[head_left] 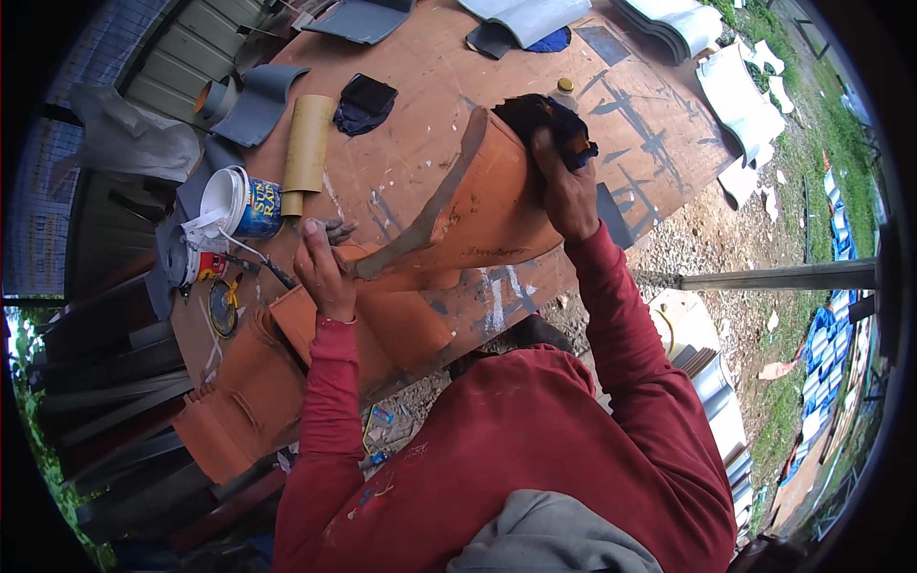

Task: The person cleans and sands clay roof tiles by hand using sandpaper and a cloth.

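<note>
An orange curved roof tile [499, 205] with a rough grey edge is held tilted up over the table. My left hand [325, 272] is closed on its lower left end, with the thumb pointing up and some fingers behind it. At the tile's upper right end, my right hand [567, 191] clutches a dark cloth [535, 119] against the surface. The tile hides part of the right hand's grip. Just below it, more orange tiles [382, 329] lie at the table's near edge.
The wooden table [420, 115] is paint-stained. To the left stand a white and blue paint bucket [256, 208], a smaller tub [202, 263], a cardboard tube [308, 143] and a tape roll [223, 310]. A phone [367, 95] on a cloth, a bottle [565, 91] and grey tiles [260, 105] lie farther back.
</note>
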`<action>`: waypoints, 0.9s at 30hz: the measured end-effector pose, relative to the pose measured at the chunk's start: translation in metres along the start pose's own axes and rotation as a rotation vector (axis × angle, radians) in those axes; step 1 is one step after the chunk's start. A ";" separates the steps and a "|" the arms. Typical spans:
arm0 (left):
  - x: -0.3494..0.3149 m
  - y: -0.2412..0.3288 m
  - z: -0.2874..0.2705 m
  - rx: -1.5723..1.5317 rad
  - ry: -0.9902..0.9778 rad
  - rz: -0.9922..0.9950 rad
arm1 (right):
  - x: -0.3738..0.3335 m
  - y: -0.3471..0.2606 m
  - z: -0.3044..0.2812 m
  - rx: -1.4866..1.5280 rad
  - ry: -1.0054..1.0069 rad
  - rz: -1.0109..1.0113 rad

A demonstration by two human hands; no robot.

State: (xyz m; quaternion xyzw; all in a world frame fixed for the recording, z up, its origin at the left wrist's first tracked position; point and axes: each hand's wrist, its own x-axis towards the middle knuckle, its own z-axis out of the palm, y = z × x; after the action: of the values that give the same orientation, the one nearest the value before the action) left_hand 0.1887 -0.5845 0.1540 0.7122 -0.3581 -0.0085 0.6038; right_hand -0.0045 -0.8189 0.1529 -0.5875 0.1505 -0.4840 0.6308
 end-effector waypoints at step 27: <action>0.174 -0.039 0.005 0.163 -0.384 0.026 | -0.152 0.091 0.094 -0.371 -0.446 -0.637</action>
State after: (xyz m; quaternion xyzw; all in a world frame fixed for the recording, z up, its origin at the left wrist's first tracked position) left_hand 0.3355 -0.6788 0.1916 0.7393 -0.4754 -0.1074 0.4647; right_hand 0.0317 -0.6576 0.0396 -0.7984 -0.0943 -0.4803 0.3507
